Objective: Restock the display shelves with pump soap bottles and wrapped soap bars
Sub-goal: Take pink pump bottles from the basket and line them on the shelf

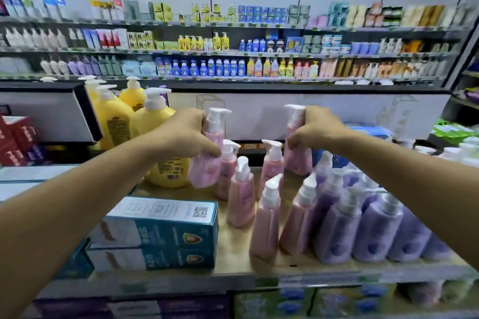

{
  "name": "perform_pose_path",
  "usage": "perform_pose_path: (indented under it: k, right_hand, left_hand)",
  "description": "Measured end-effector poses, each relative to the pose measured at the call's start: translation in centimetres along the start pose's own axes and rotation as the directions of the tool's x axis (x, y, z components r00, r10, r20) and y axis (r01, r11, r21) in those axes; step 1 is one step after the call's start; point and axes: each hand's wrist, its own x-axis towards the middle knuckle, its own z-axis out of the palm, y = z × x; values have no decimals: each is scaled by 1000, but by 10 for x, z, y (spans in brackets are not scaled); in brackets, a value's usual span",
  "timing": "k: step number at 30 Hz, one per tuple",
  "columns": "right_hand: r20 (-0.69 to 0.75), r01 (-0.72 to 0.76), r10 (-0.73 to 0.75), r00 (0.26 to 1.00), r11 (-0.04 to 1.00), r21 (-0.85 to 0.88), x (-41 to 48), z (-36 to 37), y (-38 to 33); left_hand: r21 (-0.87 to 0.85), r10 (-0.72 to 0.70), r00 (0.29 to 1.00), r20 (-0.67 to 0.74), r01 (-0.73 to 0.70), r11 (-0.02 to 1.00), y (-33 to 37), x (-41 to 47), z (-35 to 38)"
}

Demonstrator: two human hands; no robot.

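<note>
Left hand (186,134) grips tilted pink bottle (204,172), right hand (317,129) grips rear bottle (298,159), yellow bottles (155,122) adjacent

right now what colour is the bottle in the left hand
Pink bottle, white pump; head view.

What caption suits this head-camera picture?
Restocking: left hand holds a tilted pink bottle, right hand an upright pink bottle.
</note>
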Motion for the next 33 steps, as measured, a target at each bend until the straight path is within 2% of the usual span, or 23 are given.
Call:
perform_pose_path:
  k: [4, 9, 13, 16, 18, 20, 21, 23, 24, 26, 29, 31, 33]
  right_hand:
    - [42, -32, 36, 998, 996, -83, -7, 8, 3]
    - [104, -53, 66, 992, 991, -120, -9, 13, 6]
    - [148, -3, 33, 989, 980, -197, -8, 13, 0]
    - [166, 84, -34, 986, 949, -302, -12, 6, -5]
    - [152, 151, -108, 982, 939, -308, -21, -10, -11]
    - [43, 215, -211, 977, 950, -228, -47, -33, -16]
    - [-39, 262, -274, 961, 947, -187, -65, -43, -19]
    - [-189, 364, -374, 908, 928, -83, -114, -56, -15]
    - [-229, 402, -397, 889, 915, -27, -143, -58, -8]
    - [-257, 427, -401, 879, 903, 49, -193, -57, 16]
    - [-235, 308, -262, 936, 932, 189, -246, -26, 102]
    - [-231, 157, -93, 968, 948, 276, -278, 13, 178]
    - [-127, -77, 119, 985, 951, 300, -313, 68, 267]
  left_hand:
    - [106, -76, 996, 54, 70, 992, -13, -11, 9]
    - [149, -122, 987, 100, 107, 983, -23, -17, 30]
    - [143, -131, 988, 82, 118, 983, -25, -20, 36]
    - [201, -141, 986, 93, 120, 972, -23, -26, 28]
    - [244, -133, 989, 61, 115, 963, -14, -35, 14]
    - [278, -61, 995, -77, 80, 957, 5, -49, 3]
    - [283, 32, 982, -185, 22, 959, 17, -58, -2]
    - [215, 250, 908, -336, -185, 959, 54, -79, 6]
    - [148, 318, 882, -348, -283, 948, 75, -91, 20]
    - [-20, 370, 873, -319, -396, 918, 110, -118, 64]
    - [-239, 403, 899, -172, -435, 868, 135, -165, 179]
    - [-303, 379, 925, -10, -364, 881, 130, -196, 263]
    - [-340, 273, 938, 214, -191, 921, 114, -222, 365]
